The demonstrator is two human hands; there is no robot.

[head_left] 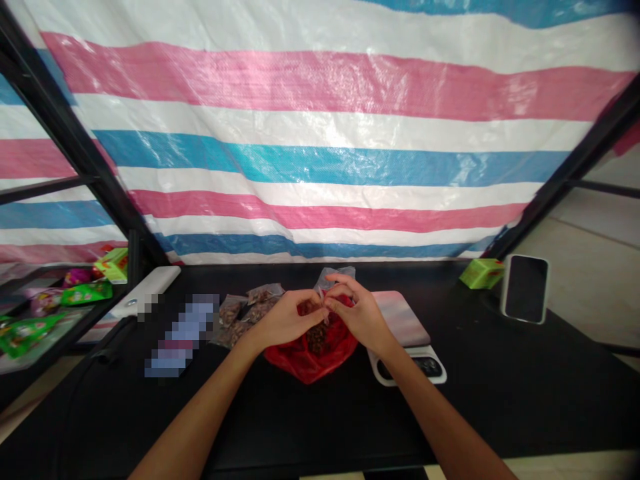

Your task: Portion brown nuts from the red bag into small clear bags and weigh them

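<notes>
the left hand (285,320) and right hand (361,315) are closed, pinching the top of a clear plastic bag (334,275) above a crumpled red bag (295,357).

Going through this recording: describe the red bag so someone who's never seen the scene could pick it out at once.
On the black table below the striped tarp, look to the middle, where the left hand and right hand meet. The red plastic bag lies crumpled directly beneath them. Its bright red sets it apart from the clear packets of brown pieces just to its left.
</notes>
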